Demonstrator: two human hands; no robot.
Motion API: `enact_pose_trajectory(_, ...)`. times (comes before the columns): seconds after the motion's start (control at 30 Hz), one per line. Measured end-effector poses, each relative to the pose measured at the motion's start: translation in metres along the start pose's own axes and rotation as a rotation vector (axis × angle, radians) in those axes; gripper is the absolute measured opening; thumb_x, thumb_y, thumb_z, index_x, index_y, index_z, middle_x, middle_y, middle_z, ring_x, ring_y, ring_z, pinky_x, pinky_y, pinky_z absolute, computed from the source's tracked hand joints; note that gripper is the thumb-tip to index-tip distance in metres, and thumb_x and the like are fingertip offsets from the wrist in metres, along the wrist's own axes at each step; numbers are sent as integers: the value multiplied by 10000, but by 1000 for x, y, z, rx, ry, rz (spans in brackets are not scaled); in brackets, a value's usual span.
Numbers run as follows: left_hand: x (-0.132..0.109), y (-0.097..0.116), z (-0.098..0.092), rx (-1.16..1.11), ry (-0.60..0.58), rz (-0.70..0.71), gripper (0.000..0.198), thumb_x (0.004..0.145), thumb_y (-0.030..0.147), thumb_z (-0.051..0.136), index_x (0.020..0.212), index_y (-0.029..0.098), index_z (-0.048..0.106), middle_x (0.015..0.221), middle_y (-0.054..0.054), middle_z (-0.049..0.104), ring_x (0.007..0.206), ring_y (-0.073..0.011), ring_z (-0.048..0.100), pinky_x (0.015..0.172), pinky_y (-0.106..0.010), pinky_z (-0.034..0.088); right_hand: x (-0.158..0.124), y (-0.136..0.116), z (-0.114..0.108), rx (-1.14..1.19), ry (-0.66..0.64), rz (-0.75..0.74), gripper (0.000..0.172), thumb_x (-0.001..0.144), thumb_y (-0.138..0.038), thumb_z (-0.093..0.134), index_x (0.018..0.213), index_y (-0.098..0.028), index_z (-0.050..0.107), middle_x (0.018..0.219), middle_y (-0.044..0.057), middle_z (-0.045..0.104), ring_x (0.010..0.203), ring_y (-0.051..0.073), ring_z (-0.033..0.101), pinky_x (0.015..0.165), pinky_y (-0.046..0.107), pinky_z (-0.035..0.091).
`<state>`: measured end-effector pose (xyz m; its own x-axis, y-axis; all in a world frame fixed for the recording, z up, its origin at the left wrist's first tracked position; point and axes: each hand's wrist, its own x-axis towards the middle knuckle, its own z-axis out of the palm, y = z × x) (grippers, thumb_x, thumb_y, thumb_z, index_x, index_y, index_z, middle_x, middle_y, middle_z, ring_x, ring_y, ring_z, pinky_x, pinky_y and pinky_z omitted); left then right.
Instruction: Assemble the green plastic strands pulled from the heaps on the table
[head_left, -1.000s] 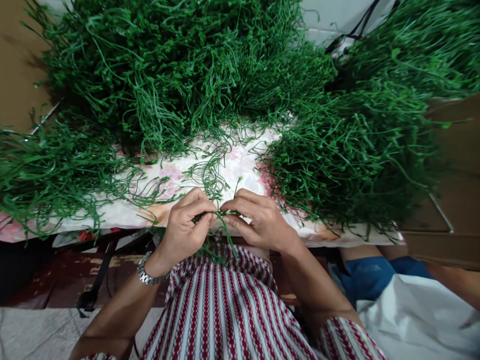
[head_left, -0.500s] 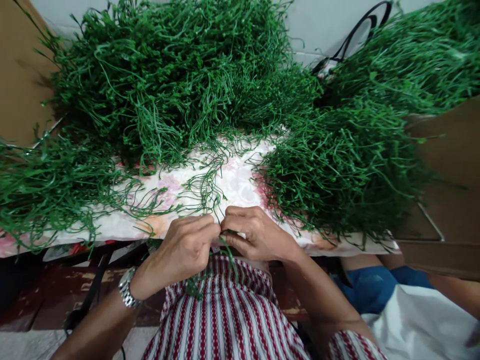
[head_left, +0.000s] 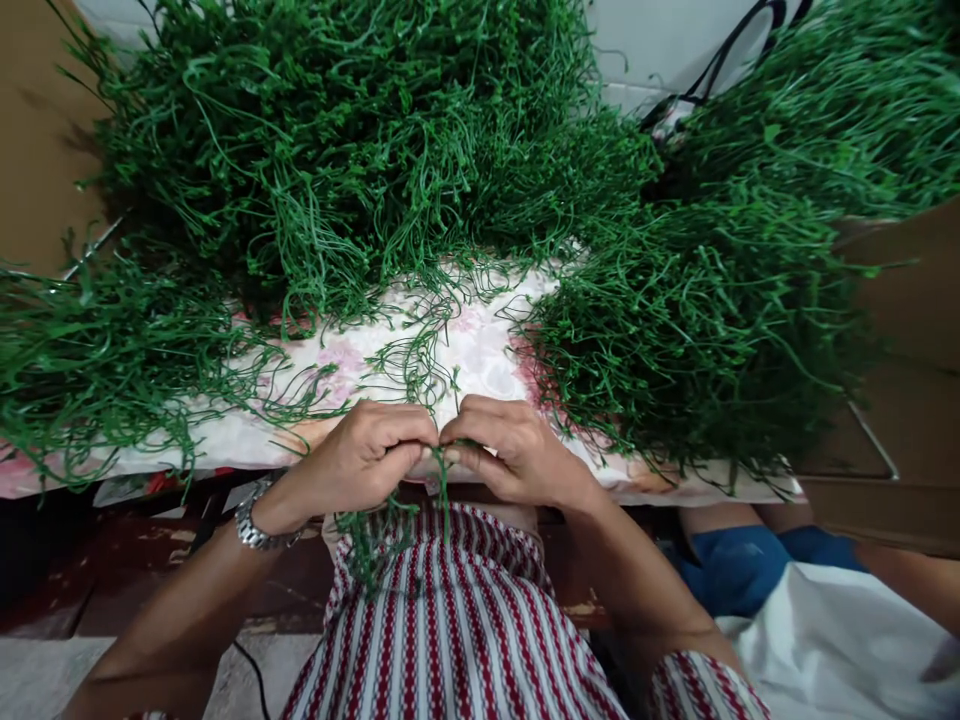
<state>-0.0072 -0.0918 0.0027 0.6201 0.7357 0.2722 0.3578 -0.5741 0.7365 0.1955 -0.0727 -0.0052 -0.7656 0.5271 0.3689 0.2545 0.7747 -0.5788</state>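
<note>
Thin green plant stems [head_left: 443, 505] hang between my hands at the table's front edge. My left hand [head_left: 379, 455], with a metal watch at its wrist, pinches them from one side between thumb and fingers. From the other side my right hand [head_left: 521, 450] pinches the same stems, its fingertips nearly touching the left ones. More green stems [head_left: 367, 550] dangle below my left hand, in front of the striped clothing. Loose stems [head_left: 412, 360] with small buds lie on the flowered cloth [head_left: 487, 350] just beyond my hands.
A tall heap of stems [head_left: 360, 150] stands at the back, with smaller heaps at left [head_left: 97, 350] and right [head_left: 697, 340]. Brown cardboard [head_left: 907, 370] borders the right side. Another person's knees in blue shorts [head_left: 742, 570] are at lower right, beside white fabric [head_left: 847, 640].
My left hand has turned so its thumb shows, and both hands have risen slightly in view. The pinched stems now hang straight down between the fingertips. The view has shifted a little.
</note>
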Motion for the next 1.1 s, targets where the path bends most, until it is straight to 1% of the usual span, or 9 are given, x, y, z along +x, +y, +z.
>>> enact_pose_trajectory(0.07,0,-2,1,68,121,-70,170,771,52,442,740,171,559,624,17,541,570,-92,508,540,-207,383,1,0,2,-128,67,30,163,898,-188,447,911,-122,595,740,40,556,678,109,500,602,219,387)
enact_pose_trajectory(0.17,-2,-3,4,171,225,-77,177,787,75,451,856,168,584,717,-12,618,654,-116,579,609,-219,436,2,-1,5,-296,106,37,182,894,-171,435,952,-147,606,713,23,548,628,103,479,553,214,357)
enact_pose_trajectory(0.3,-1,-5,5,212,227,-29,167,795,81,464,808,164,608,730,-34,638,667,-127,590,635,-236,448,4,-2,5,-416,163,49,159,863,-155,474,941,-146,612,679,11,538,590,100,462,520,222,331)
enact_pose_trajectory(0.4,2,-3,5,141,217,-78,159,798,86,460,743,159,589,675,-17,606,628,-115,561,607,-229,430,4,-1,5,-455,171,9,164,865,-157,464,912,-146,621,663,10,532,571,99,446,518,228,329)
enact_pose_trajectory(0.47,4,-1,5,108,234,-135,148,794,87,465,712,159,564,635,4,568,600,-104,530,584,-218,406,4,2,5,-458,165,-16,196,878,-175,441,963,-145,615,663,10,530,570,103,442,520,228,334)
enact_pose_trajectory(0.57,3,1,6,67,269,-191,126,792,105,471,700,157,538,614,19,531,580,-96,497,572,-211,384,3,6,7,-388,147,-25,217,897,-207,425,1001,-132,599,677,19,535,605,112,467,539,227,357)
enact_pose_trajectory(0.73,1,3,13,38,293,-270,97,807,153,477,720,162,521,639,16,529,604,-107,490,586,-220,384,5,8,13,-212,176,-26,157,880,-213,485,892,-112,605,687,33,558,633,115,478,575,232,382)
enact_pose_trajectory(0.93,1,6,21,-14,377,-318,95,837,191,472,758,168,518,658,13,535,618,-110,496,596,-222,392,8,4,21,64,313,128,108,837,-159,504,792,-118,592,663,11,534,602,82,490,572,200,392)
enact_pose_trajectory(1.1,-1,5,21,-134,347,-330,44,805,194,535,826,163,559,738,4,605,692,-115,548,634,-205,422,7,-1,25,117,380,207,101,831,-130,487,810,-133,586,678,5,555,618,80,514,595,201,406)
